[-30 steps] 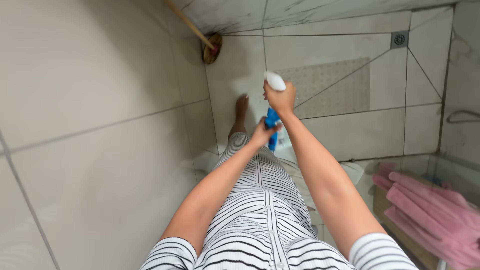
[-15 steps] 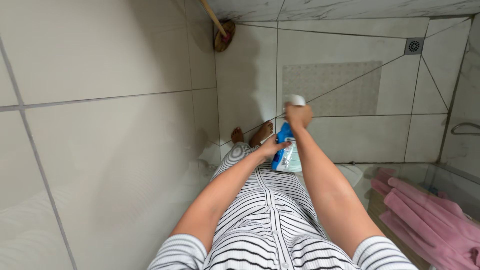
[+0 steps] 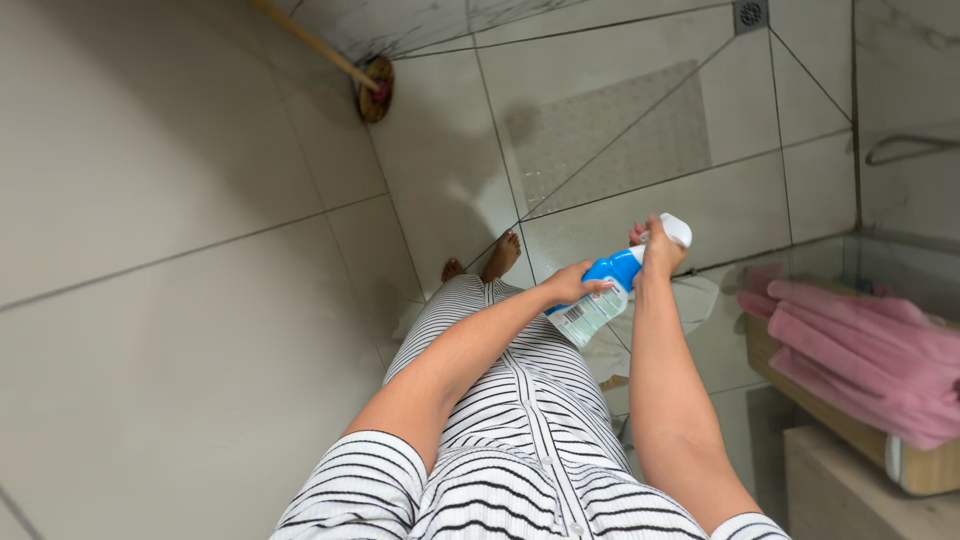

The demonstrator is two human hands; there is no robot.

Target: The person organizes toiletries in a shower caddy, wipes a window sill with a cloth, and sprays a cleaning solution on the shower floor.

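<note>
**Blue-necked spray bottle gripped in both hands over the shower floor**

Blue and clear, one spray bottle [image 3: 598, 293] lay tilted between two hands: the left hand [image 3: 572, 285] wrapped its body, the right hand [image 3: 660, 250] closed on the white trigger head. Beyond them the floor tiles [image 3: 700, 210] looked partly wet, so spraying seemed under way, not finished. One brush [image 3: 375, 88] leaned far ahead-left; pink towels [image 3: 860, 350] lay right.
</note>
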